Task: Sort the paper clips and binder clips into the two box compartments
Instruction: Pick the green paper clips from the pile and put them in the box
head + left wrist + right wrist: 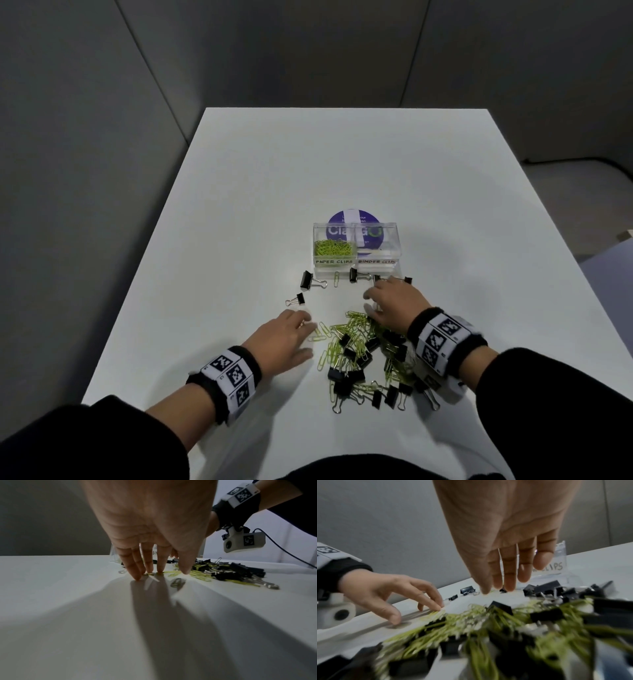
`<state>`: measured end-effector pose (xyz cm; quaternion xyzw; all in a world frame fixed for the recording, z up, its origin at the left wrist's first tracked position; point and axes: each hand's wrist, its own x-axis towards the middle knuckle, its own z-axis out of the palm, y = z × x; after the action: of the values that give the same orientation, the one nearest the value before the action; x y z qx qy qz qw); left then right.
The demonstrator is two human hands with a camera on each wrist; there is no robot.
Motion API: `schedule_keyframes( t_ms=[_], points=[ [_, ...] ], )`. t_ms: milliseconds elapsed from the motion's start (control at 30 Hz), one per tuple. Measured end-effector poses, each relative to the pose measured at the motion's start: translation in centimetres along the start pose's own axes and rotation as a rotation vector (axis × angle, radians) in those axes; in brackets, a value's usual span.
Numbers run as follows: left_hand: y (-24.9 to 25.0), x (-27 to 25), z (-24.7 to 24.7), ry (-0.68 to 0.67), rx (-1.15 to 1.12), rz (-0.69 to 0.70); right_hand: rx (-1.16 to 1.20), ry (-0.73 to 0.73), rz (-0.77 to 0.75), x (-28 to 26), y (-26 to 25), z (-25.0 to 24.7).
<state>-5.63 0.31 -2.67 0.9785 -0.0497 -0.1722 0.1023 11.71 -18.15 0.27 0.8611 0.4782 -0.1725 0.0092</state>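
Observation:
A clear two-compartment box (356, 262) stands mid-table. Its left side, labelled PAPER CLIPS, holds green paper clips (334, 247); nothing shows in the right side, labelled BINDER CLIPS. A mixed pile of green paper clips and black binder clips (370, 356) lies near me. My left hand (301, 325) rests at the pile's left edge, its straight fingers (147, 566) pressing a paper clip (154, 573) against the table. My right hand (371, 299) hovers over the pile's far edge with fingers (508, 577) extended, holding nothing.
Loose binder clips (307, 280) (354, 275) (297, 299) and a lone paper clip (336, 279) lie just in front of the box. A purple disc (352, 217) sits behind the box. The white table (239, 205) extends far beyond; grey partition walls surround it.

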Motion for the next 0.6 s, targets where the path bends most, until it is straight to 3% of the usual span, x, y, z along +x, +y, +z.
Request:
schedule_keyframes(
  t_ms=[100, 300, 600],
  points=[
    [1.9, 0.8, -0.1, 0.092, 0.047, 0.078, -0.023, -0.065, 0.01, -1.4, -0.2, 1.1],
    [5.5, 3.4, -1.9, 0.04, 0.056, 0.08, 0.04, -0.049, 0.054, -2.1, -0.8, 1.3],
    [4.9, 4.0, -2.1, -0.017, 0.062, 0.046, 0.244, -0.099, 0.061, -3.5, 0.0, -0.1]
  ],
)
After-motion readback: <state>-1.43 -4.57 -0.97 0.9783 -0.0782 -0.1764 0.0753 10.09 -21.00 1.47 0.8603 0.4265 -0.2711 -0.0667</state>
